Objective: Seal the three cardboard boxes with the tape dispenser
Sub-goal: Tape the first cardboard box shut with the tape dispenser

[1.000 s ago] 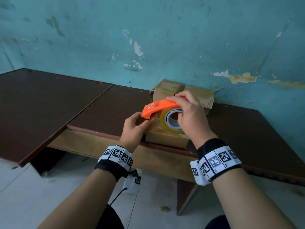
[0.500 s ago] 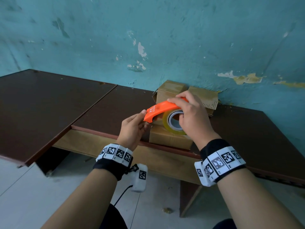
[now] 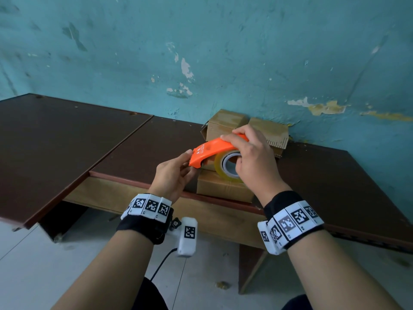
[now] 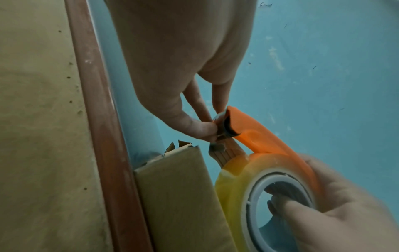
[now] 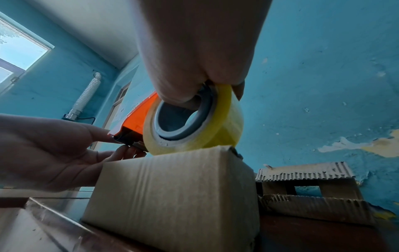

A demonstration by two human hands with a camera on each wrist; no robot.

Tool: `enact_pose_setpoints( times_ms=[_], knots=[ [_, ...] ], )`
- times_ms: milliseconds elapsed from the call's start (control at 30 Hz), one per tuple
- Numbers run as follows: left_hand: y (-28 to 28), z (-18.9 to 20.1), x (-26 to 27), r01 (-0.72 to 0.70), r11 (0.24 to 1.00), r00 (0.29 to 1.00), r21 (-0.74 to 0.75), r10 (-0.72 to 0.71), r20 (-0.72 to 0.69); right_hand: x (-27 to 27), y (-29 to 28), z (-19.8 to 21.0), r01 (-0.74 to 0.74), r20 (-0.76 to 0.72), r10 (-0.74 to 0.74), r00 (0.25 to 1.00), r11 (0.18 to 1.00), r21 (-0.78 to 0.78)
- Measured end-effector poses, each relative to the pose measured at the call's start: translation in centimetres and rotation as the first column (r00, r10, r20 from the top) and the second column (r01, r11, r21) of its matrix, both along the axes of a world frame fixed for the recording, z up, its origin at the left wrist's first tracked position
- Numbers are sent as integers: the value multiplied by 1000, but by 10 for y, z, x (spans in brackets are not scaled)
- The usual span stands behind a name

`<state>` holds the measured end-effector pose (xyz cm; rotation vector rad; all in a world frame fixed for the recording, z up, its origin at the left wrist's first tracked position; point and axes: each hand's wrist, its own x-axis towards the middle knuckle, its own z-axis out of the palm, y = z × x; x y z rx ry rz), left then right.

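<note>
Right hand (image 3: 254,162) grips the orange tape dispenser (image 3: 214,149) from above, fingers curled over the handle, thumb hooked into the grey core of the tape roll (image 3: 228,167) (right wrist view shows the thumb inside the ring). Roll is yellowish clear tape, its lower edge touching or just above the top of the nearest cardboard box (image 3: 223,189); contact cannot be settled from these views.

Left hand (image 3: 173,175) is at the dispenser's front end. Thumb and fingers pinch at the cutter mouth (image 4: 225,126); in the left wrist view they close on something there, probably the tape's free end, though the clear film itself is hard to make out.

Nearest box sits at the front edge of the dark brown table (image 3: 111,148), flaps down, plain brown sides. Two more cardboard boxes stand behind it against the wall: one to the left (image 3: 225,126) with a side flap sticking out, one to the right (image 3: 270,133) with a corrugated flap edge exposed. The two rear boxes are just beside each other.

Wall (image 3: 223,52) is teal, paint peeling in patches. Both wrists carry bands with black-and-white markers (image 3: 149,205). Pale tiled floor (image 3: 33,265) below the table.
</note>
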<state>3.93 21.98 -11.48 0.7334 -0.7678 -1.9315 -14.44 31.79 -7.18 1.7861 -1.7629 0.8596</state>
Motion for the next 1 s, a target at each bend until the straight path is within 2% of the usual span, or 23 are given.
enact_pose_setpoints(
  times_ms=[133,367,567,667,733,1000],
  knots=[
    [0,5,4,-31,998,994,-59,37,106,0,-1,0,4,-9,-4,1000,1000,-3],
    [4,15,1,-54,996,984,-68,65,167,-2,2,-5,21,-6,-21,1000,999,-25],
    [-2,8,-1,-47,998,978,53,35,207,-3,4,-3,15,11,-14,1000,1000,-11],
    [-6,-6,3,-118,989,956,89,89,281,-3,5,-2,10,10,-10,1000,1000,1],
    [-8,-10,8,-148,982,960,115,115,255,-4,4,-2,12,16,-12,1000,1000,11],
    [0,-2,3,49,994,987,98,-63,149,-4,1,-2,20,16,-20,1000,1000,5]
  ],
)
